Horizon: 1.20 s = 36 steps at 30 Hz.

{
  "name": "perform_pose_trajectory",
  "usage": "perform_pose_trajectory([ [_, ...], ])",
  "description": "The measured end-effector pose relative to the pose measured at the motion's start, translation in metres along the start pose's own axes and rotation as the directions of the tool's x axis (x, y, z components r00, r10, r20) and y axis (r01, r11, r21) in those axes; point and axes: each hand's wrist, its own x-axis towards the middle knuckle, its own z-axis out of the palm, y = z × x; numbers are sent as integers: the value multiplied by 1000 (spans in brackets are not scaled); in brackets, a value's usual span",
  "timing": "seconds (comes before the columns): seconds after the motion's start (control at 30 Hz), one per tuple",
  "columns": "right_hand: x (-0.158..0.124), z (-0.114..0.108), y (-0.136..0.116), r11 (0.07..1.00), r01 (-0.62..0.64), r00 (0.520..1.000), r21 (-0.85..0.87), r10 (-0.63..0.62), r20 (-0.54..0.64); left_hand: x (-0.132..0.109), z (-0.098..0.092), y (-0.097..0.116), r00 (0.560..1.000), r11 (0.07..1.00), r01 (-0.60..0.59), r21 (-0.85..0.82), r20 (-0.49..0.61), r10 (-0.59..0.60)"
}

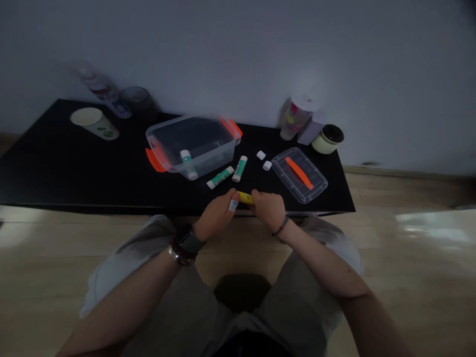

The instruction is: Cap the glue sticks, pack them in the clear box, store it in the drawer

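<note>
Between my two hands, over the front edge of the black table, is a yellow stick (246, 198). My left hand (217, 214) is closed round its left end, and my right hand (269, 208) pinches its right end. Just beyond lie two green and white glue sticks, one slanted (220, 177) and one more upright in view (240, 169). Another glue stick (189, 164) shows at the front left of the clear box (213, 162) with orange clips. Two small white caps (261, 155) (267, 165) lie right of the glue sticks.
A clear lid (320, 187) with an orange handle lies at the right. Behind it stand a patterned cup (292, 120), a pale box (310, 131) and a cream pot (325, 144). A paper cup (94, 123), spray can (106, 94) and dark container (138, 101) are at the left.
</note>
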Motion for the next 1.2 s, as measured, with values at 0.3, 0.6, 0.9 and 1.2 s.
perform_pose_trajectory([
  [0.3,-6,-1,-7,999,-52,999,12,52,12,2,16,-9,998,974,-53,220,-31,61],
  [0.6,-6,3,-12,996,-76,997,43,77,-5,-1,22,-3,994,981,-25,194,-104,46],
  [0.9,-5,-9,-5,948,-1,997,318,24,-67,3,8,6,975,995,-44,-87,-220,24],
  [1.2,17,11,2,453,143,956,880,-292,-5,18,9,-1,990,739,113,-664,15,-138],
])
